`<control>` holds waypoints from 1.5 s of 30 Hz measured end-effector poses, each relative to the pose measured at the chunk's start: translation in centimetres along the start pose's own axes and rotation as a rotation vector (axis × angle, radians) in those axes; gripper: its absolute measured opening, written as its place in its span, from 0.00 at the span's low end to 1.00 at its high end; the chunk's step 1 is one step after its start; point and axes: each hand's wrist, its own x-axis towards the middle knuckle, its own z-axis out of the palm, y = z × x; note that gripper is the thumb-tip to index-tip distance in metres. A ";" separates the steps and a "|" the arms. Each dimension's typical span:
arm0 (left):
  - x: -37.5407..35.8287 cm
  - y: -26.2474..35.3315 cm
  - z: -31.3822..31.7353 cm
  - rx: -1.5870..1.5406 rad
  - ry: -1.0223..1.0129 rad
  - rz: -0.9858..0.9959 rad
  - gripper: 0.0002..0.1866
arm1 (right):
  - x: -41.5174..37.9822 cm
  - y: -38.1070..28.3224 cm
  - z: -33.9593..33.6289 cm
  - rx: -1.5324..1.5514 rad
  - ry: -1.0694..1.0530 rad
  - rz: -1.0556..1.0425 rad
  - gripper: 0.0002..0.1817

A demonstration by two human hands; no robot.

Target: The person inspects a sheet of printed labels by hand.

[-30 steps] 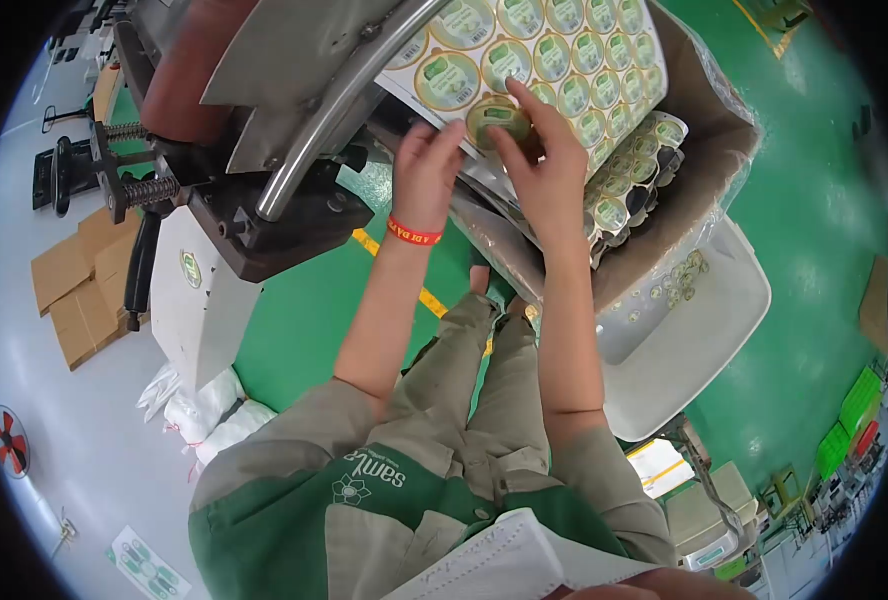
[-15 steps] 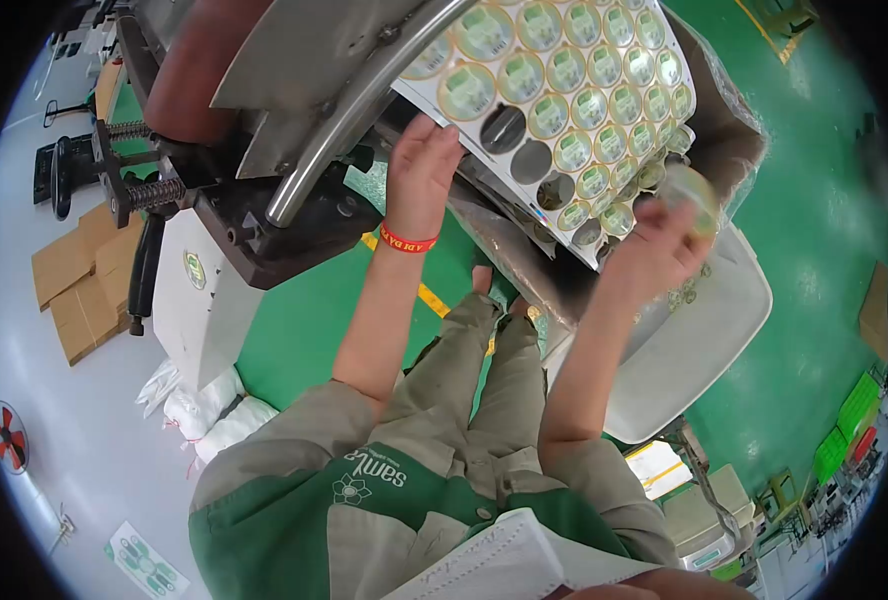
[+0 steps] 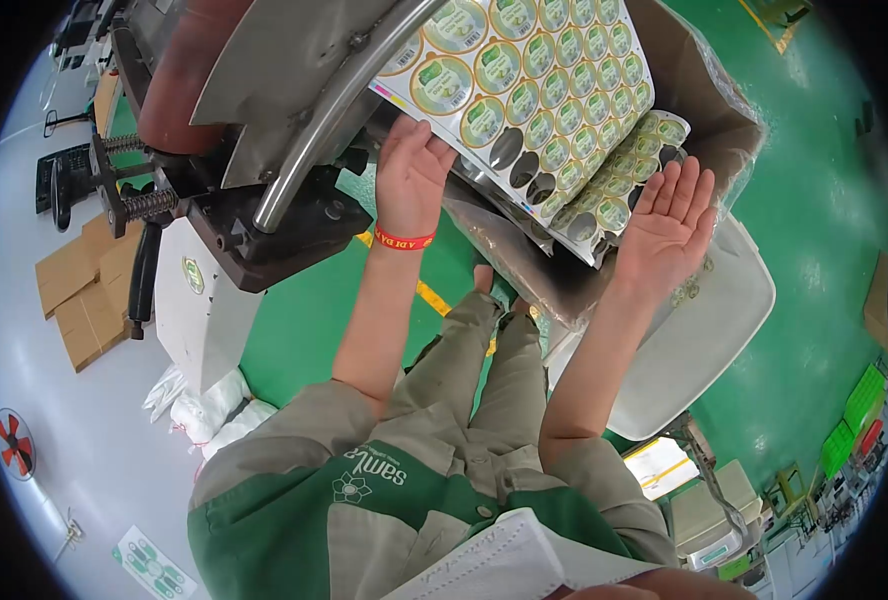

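A printed sheet (image 3: 549,95) of round green-and-white labels with gold rims comes off the machine, with several dark round holes along its lower left part. My left hand (image 3: 412,185), wearing a red wristband, is at the sheet's lower left edge. Its fingers are loosely extended and touch or nearly touch that edge. My right hand (image 3: 669,225) is held palm up beside the hanging sheet, fingers stretched out, with nothing in it. Below the upper sheet, a curled section of sheet (image 3: 619,180) hangs into a plastic-lined box (image 3: 709,100).
The machine's metal bar (image 3: 314,140), dark red roller (image 3: 199,75) and springs stand at upper left. A whitish tub (image 3: 704,340) with several round pieces is at right. Flattened cardboard (image 3: 89,290) and white bags (image 3: 209,410) lie at left.
The round label piece in my right hand is gone from it, and that hand has opened palm up. The sheet has shifted left, and its lower part now shows as a separate curl.
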 end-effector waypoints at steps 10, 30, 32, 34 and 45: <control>0.2 0.6 0.2 -0.089 0.038 0.020 0.18 | -0.2 0.4 -0.1 -0.046 -0.134 0.016 0.24; -0.5 -0.5 0.2 -0.108 0.028 0.010 0.18 | -2.2 4.4 2.7 -0.695 -0.248 -0.101 0.16; -0.8 -1.1 0.0 -0.069 0.054 -0.091 0.16 | -2.0 6.1 2.9 -0.983 -0.539 -0.175 0.23; -1.2 -1.3 0.6 -0.075 0.026 -0.086 0.14 | -2.4 7.2 4.6 -1.183 -0.619 -0.258 0.27; -1.3 -1.2 1.5 -0.014 0.039 0.016 0.06 | -2.7 7.7 3.3 -0.826 -0.285 0.031 0.09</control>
